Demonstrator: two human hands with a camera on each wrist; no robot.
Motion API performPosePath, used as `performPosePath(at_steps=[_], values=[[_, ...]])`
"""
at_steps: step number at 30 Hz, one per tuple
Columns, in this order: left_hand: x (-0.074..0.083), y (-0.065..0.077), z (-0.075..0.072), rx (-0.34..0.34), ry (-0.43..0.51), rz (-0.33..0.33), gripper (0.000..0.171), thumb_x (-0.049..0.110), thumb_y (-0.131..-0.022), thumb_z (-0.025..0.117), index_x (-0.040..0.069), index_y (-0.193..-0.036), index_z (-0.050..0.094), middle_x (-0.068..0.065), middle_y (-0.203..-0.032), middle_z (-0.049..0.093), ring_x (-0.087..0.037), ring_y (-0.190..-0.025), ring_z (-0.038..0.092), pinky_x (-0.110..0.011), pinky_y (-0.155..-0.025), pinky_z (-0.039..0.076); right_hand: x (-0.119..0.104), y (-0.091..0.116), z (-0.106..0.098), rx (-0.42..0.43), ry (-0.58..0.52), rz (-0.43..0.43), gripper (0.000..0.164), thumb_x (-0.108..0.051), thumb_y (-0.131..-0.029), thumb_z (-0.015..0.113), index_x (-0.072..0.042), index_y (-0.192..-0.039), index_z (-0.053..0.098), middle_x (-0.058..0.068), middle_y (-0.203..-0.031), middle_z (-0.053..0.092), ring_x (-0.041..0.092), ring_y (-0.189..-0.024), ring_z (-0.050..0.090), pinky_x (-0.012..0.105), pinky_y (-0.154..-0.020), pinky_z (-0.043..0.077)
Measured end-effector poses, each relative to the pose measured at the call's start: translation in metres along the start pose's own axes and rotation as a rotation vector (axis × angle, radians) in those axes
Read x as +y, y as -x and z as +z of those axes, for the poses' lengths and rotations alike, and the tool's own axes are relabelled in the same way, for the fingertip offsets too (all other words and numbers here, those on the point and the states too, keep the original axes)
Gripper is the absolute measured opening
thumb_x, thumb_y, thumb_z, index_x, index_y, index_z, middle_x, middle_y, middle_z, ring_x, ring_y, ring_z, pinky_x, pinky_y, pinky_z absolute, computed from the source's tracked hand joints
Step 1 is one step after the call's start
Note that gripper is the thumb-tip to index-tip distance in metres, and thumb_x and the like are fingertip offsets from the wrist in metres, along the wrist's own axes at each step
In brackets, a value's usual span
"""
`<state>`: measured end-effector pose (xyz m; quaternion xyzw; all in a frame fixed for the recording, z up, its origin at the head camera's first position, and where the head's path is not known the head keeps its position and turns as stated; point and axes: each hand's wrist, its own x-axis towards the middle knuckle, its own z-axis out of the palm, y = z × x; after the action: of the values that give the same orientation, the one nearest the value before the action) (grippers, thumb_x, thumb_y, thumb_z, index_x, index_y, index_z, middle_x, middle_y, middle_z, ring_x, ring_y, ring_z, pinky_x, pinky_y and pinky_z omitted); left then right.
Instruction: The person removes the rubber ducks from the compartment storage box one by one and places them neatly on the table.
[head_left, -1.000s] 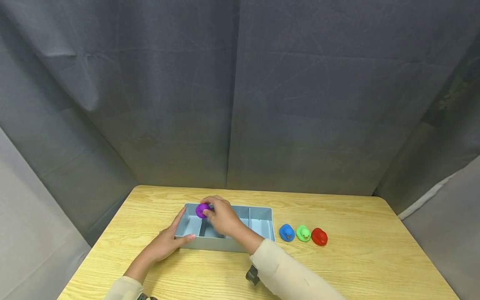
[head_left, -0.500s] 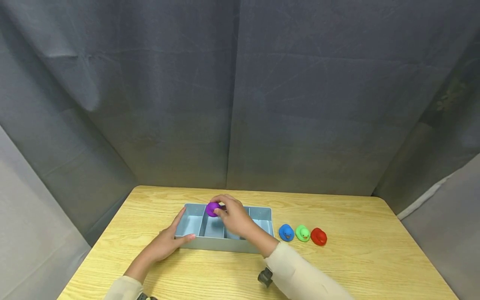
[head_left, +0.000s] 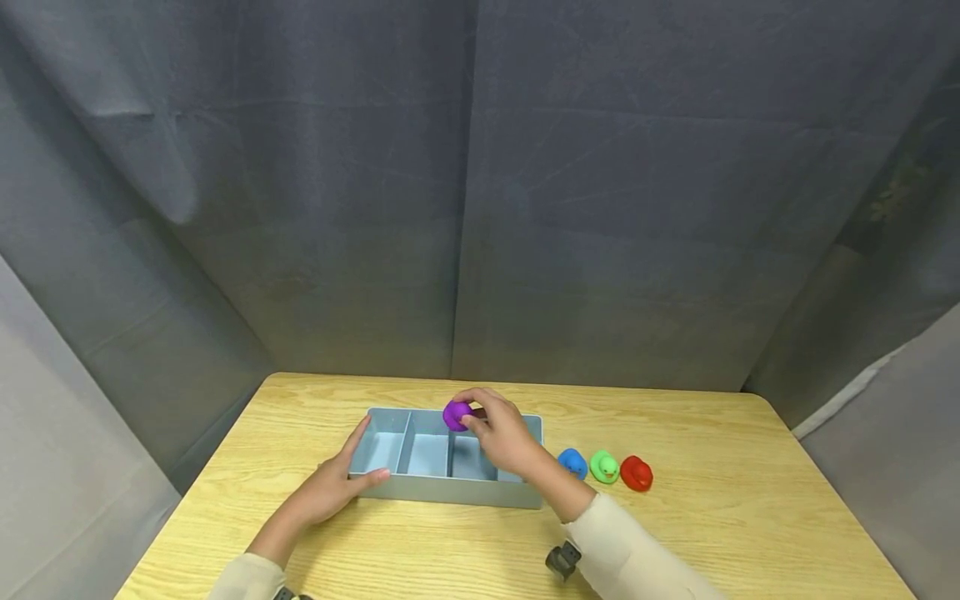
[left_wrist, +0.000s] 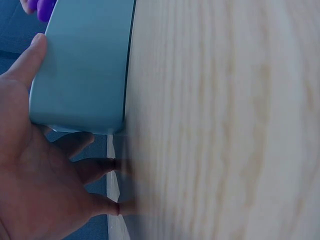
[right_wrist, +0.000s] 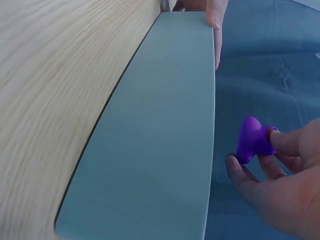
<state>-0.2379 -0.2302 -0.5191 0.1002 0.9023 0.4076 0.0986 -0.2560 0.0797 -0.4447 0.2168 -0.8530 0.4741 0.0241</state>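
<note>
My right hand (head_left: 506, 429) pinches a purple rubber duck (head_left: 457, 416) between thumb and fingers. The duck is above the back part of a grey-blue divided box (head_left: 450, 489). In the right wrist view the purple duck shows beyond the box's rim, its head between the fingertips. My left hand (head_left: 328, 487) rests against the left end of the box, thumb at the front rim and the other fingers stretched along the end. From the left wrist view, that thumb lies on the box's upper edge with the remaining fingers spread past its corner.
Right of the box a blue duck (head_left: 573, 463), a green duck (head_left: 604, 467) and a red duck (head_left: 637, 473) stand in a row on the wooden table (head_left: 720, 500). My right forearm partly covers the blue one. Dark grey curtains (head_left: 337, 250) hang behind the table.
My right hand has carried the purple duck rightward over the box, from its leftmost compartment toward the third one. My left hand stays at the box's left end.
</note>
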Motion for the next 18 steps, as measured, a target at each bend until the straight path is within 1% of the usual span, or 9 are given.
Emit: performPosePath(at_steps=[4, 8, 11, 16, 18], values=[[0.000, 0.000, 0.000, -0.004, 0.001, 0.009, 0.098, 0.056, -0.097, 0.066, 0.037, -0.166, 0.000, -0.027, -0.167, 0.021, -0.058, -0.145, 0.032, -0.075, -0.111, 0.031, 0.005, 0.008, -0.008, 0.014, 0.003, -0.004, 0.027, 0.002, -0.102, 0.059, -0.004, -0.128, 0.064, 0.011, -0.125, 0.064, 0.034, -0.115, 0.068, 0.040, -0.092, 0.059], [0.000, 0.000, 0.000, -0.001, -0.002, 0.010, 0.098, 0.056, -0.097, 0.066, 0.036, -0.167, 0.000, -0.027, -0.166, 0.021, -0.058, -0.145, 0.032, -0.075, -0.111, 0.030, 0.013, 0.015, -0.015, 0.045, 0.029, -0.010, 0.027, 0.003, -0.100, 0.062, -0.005, -0.126, 0.065, 0.009, -0.124, 0.065, 0.033, -0.114, 0.068, 0.041, -0.094, 0.059], [0.001, 0.001, 0.000, 0.001, -0.007, 0.009, 0.099, 0.056, -0.097, 0.066, 0.035, -0.167, 0.000, -0.028, -0.166, 0.022, -0.058, -0.145, 0.031, -0.076, -0.111, 0.030, 0.017, 0.021, -0.021, 0.070, 0.033, -0.019, 0.028, 0.005, -0.099, 0.062, -0.005, -0.125, 0.066, 0.010, -0.124, 0.066, 0.033, -0.113, 0.069, 0.042, -0.094, 0.059], [0.002, 0.001, -0.001, -0.002, -0.011, 0.006, 0.099, 0.057, -0.097, 0.066, 0.035, -0.167, 0.000, -0.028, -0.166, 0.021, -0.059, -0.145, 0.031, -0.077, -0.110, 0.030, 0.024, 0.030, -0.034, 0.086, 0.032, -0.022, 0.027, 0.006, -0.099, 0.062, -0.004, -0.124, 0.066, 0.011, -0.122, 0.067, 0.034, -0.113, 0.069, 0.045, -0.097, 0.057], [0.002, 0.001, -0.001, -0.004, -0.012, 0.005, 0.099, 0.057, -0.097, 0.066, 0.035, -0.167, -0.001, -0.028, -0.166, 0.021, -0.059, -0.145, 0.030, -0.077, -0.110, 0.030, 0.027, 0.034, -0.039, 0.083, 0.031, -0.005, 0.027, 0.005, -0.099, 0.062, -0.004, -0.124, 0.066, 0.010, -0.122, 0.067, 0.033, -0.114, 0.069, 0.045, -0.099, 0.056]])
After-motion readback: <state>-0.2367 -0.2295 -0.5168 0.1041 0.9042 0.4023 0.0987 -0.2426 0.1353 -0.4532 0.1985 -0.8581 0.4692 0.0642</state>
